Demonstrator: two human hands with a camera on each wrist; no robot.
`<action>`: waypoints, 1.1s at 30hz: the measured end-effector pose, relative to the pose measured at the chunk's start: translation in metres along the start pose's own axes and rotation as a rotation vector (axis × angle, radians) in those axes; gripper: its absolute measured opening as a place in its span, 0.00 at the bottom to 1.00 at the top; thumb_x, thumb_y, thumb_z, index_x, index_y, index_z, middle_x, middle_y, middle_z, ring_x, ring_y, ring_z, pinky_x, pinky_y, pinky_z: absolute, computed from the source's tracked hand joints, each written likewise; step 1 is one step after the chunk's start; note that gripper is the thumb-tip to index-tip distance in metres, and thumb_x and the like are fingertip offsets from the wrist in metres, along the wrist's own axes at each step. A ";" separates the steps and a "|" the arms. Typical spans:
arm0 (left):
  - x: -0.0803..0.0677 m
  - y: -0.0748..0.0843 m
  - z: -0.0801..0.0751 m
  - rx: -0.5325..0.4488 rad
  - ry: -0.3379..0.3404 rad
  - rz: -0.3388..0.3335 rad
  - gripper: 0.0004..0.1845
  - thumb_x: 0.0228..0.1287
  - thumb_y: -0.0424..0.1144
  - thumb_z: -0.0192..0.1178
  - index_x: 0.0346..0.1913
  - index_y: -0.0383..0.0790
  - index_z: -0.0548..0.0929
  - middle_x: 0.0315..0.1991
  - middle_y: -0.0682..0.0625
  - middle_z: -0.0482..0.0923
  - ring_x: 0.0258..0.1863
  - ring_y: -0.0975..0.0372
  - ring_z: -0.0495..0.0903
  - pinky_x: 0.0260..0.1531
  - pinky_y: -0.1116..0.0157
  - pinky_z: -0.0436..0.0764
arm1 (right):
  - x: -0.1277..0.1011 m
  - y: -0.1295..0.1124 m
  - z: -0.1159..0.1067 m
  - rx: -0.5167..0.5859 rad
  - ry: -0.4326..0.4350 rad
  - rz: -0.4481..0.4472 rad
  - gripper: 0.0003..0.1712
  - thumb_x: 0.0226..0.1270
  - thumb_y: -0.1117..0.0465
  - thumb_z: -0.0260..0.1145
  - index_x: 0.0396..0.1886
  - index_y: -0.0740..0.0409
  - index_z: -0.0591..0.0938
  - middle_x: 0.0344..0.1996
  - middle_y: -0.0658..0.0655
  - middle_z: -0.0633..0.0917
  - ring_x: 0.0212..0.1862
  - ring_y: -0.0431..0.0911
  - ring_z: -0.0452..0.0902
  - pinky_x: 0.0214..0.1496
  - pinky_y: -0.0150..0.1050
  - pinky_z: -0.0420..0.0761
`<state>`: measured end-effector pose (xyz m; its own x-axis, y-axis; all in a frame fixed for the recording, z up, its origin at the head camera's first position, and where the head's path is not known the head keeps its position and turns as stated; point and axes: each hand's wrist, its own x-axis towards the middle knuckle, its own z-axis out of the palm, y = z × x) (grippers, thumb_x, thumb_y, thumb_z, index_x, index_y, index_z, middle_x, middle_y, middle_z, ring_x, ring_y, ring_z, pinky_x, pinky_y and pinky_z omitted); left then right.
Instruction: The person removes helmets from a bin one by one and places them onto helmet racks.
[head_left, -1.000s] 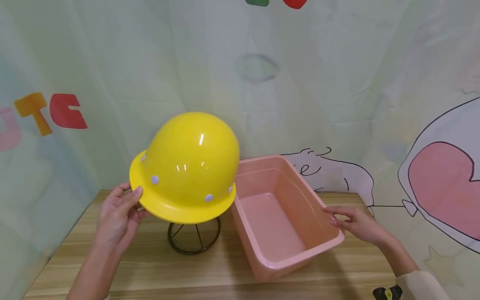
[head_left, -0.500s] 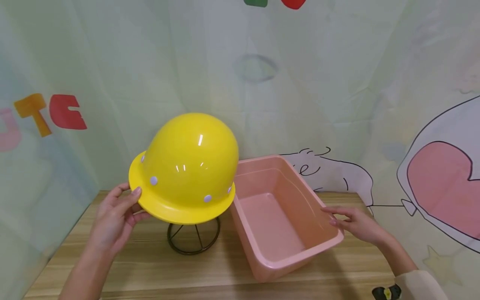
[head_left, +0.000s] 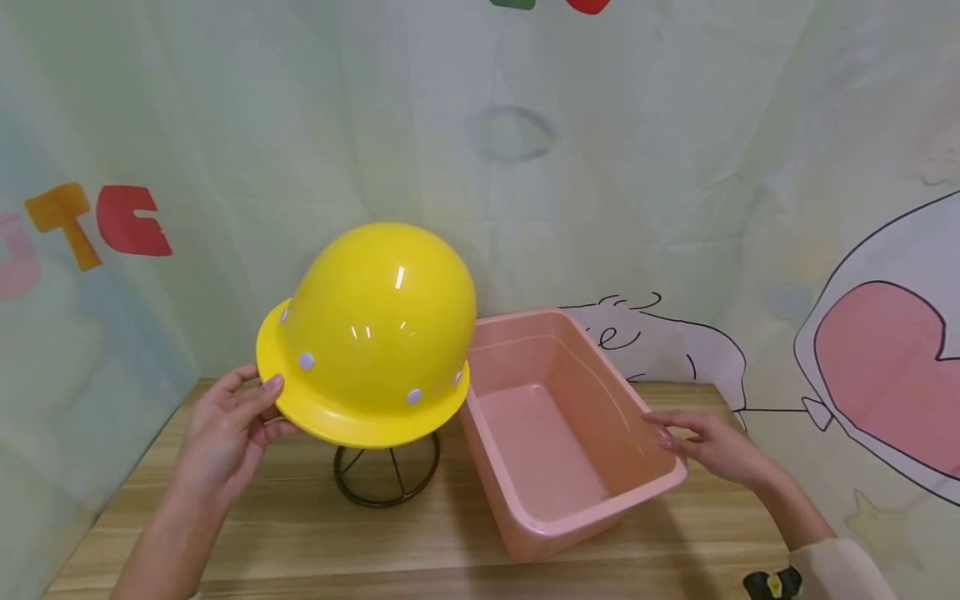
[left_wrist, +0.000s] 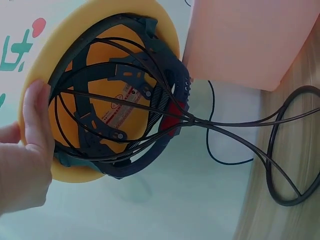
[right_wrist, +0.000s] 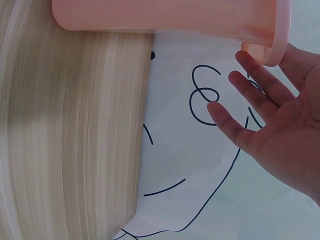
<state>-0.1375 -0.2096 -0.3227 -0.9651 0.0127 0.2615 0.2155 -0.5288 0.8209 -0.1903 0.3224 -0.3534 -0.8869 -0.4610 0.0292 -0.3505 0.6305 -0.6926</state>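
Observation:
A yellow hard hat [head_left: 382, 333] with pale round studs sits tilted over a black wire stand [head_left: 387, 475]. My left hand [head_left: 228, 437] holds its brim at the left, thumb on top and fingers underneath. From below, in the left wrist view, the dark inner harness [left_wrist: 172, 75] and the bent wires of the stand inside the hat show. To the right of the hat stands a pink plastic tub [head_left: 521, 508] with nothing in it. My right hand [head_left: 716, 446] pinches the tub's right rim between thumb and fingers; its other fingers are spread in the right wrist view.
Both the stand and the tub rest on a wood-grain table [head_left: 315, 542]. A pale printed curtain [head_left: 637, 167] hangs close behind the table and along its sides. The hat's right side is close to the tub's left rim.

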 end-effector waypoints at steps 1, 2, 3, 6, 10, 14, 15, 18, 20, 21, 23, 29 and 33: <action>0.000 0.000 -0.001 0.002 0.003 -0.003 0.09 0.66 0.26 0.48 0.48 0.34 0.70 0.36 0.44 0.80 0.29 0.57 0.82 0.27 0.65 0.83 | 0.000 0.000 0.000 0.001 0.002 0.000 0.22 0.63 0.59 0.61 0.57 0.61 0.75 0.55 0.65 0.75 0.58 0.63 0.66 0.46 0.47 0.79; 0.000 -0.001 -0.002 0.001 0.003 -0.007 0.09 0.66 0.26 0.48 0.48 0.34 0.70 0.36 0.44 0.81 0.29 0.57 0.82 0.27 0.65 0.83 | 0.000 0.000 0.000 0.002 0.001 0.001 0.22 0.63 0.59 0.61 0.57 0.61 0.75 0.55 0.65 0.74 0.58 0.63 0.66 0.46 0.47 0.79; 0.000 -0.001 -0.003 -0.003 0.004 -0.011 0.09 0.66 0.26 0.48 0.47 0.34 0.71 0.36 0.44 0.81 0.29 0.57 0.82 0.27 0.65 0.83 | 0.000 0.000 0.000 0.002 0.000 0.002 0.22 0.63 0.59 0.61 0.57 0.61 0.75 0.55 0.65 0.74 0.58 0.63 0.66 0.46 0.47 0.79; -0.001 -0.003 -0.007 -0.017 -0.003 -0.028 0.09 0.67 0.26 0.47 0.47 0.35 0.72 0.36 0.44 0.80 0.29 0.57 0.82 0.28 0.65 0.83 | 0.001 0.000 0.000 0.003 -0.001 0.012 0.23 0.63 0.58 0.61 0.57 0.60 0.75 0.55 0.65 0.75 0.58 0.63 0.66 0.47 0.46 0.79; -0.003 -0.007 -0.012 -0.037 -0.009 -0.053 0.09 0.67 0.25 0.46 0.46 0.35 0.73 0.36 0.44 0.80 0.29 0.57 0.81 0.29 0.65 0.83 | 0.001 0.001 0.000 0.004 -0.002 0.007 0.23 0.63 0.58 0.61 0.57 0.60 0.75 0.55 0.64 0.75 0.58 0.63 0.65 0.47 0.47 0.79; -0.004 -0.010 -0.018 -0.054 -0.020 -0.070 0.10 0.68 0.26 0.45 0.46 0.36 0.75 0.35 0.45 0.81 0.29 0.58 0.81 0.31 0.65 0.83 | 0.001 -0.001 0.000 0.012 -0.004 -0.001 0.22 0.64 0.59 0.61 0.57 0.61 0.75 0.55 0.65 0.74 0.58 0.63 0.65 0.47 0.48 0.79; -0.004 -0.011 -0.019 -0.056 -0.023 -0.074 0.10 0.68 0.26 0.45 0.45 0.36 0.75 0.35 0.45 0.81 0.29 0.58 0.81 0.31 0.65 0.83 | 0.001 -0.002 0.000 0.012 -0.005 0.000 0.22 0.64 0.60 0.60 0.57 0.61 0.74 0.55 0.66 0.74 0.58 0.64 0.65 0.47 0.47 0.79; -0.006 -0.015 -0.025 -0.066 -0.031 -0.097 0.12 0.68 0.25 0.44 0.45 0.36 0.77 0.36 0.44 0.81 0.30 0.58 0.82 0.32 0.65 0.83 | 0.000 -0.002 0.000 0.005 -0.001 0.011 0.22 0.64 0.59 0.60 0.57 0.61 0.74 0.56 0.66 0.74 0.58 0.64 0.66 0.47 0.47 0.79; -0.007 -0.018 -0.029 -0.080 -0.032 -0.115 0.12 0.68 0.24 0.44 0.44 0.36 0.78 0.36 0.44 0.81 0.31 0.57 0.82 0.32 0.65 0.83 | 0.001 -0.002 0.001 0.004 -0.001 0.013 0.22 0.64 0.59 0.60 0.57 0.61 0.74 0.56 0.67 0.73 0.57 0.64 0.66 0.46 0.47 0.79; -0.007 -0.020 -0.031 -0.086 -0.032 -0.124 0.12 0.68 0.24 0.44 0.44 0.37 0.78 0.36 0.44 0.82 0.31 0.57 0.82 0.31 0.65 0.82 | 0.001 -0.002 0.001 0.005 -0.002 0.014 0.22 0.64 0.59 0.60 0.57 0.61 0.74 0.56 0.67 0.73 0.57 0.64 0.66 0.46 0.47 0.79; -0.007 -0.022 -0.034 -0.101 -0.032 -0.138 0.12 0.68 0.24 0.44 0.43 0.37 0.78 0.36 0.44 0.82 0.31 0.57 0.82 0.31 0.65 0.82 | 0.001 -0.002 0.001 0.007 -0.003 0.016 0.22 0.64 0.59 0.60 0.57 0.60 0.75 0.56 0.67 0.73 0.58 0.64 0.66 0.47 0.46 0.79; -0.007 -0.024 -0.037 -0.075 -0.021 -0.150 0.11 0.68 0.25 0.45 0.43 0.38 0.77 0.35 0.45 0.82 0.31 0.58 0.82 0.30 0.66 0.83 | 0.001 -0.002 0.002 0.002 -0.001 0.020 0.22 0.65 0.58 0.60 0.57 0.61 0.74 0.56 0.67 0.73 0.57 0.64 0.66 0.46 0.46 0.80; -0.008 -0.022 -0.037 0.005 0.026 -0.165 0.10 0.68 0.27 0.47 0.43 0.41 0.77 0.34 0.46 0.82 0.30 0.59 0.83 0.29 0.65 0.83 | 0.001 -0.003 0.002 0.000 0.000 0.014 0.22 0.65 0.59 0.60 0.57 0.61 0.75 0.56 0.67 0.73 0.57 0.64 0.66 0.46 0.46 0.80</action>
<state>-0.1400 -0.2292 -0.3620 -0.9910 0.0767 0.1100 0.0548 -0.5171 0.8541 -0.1892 0.3189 -0.3524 -0.8915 -0.4526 0.0197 -0.3384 0.6364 -0.6932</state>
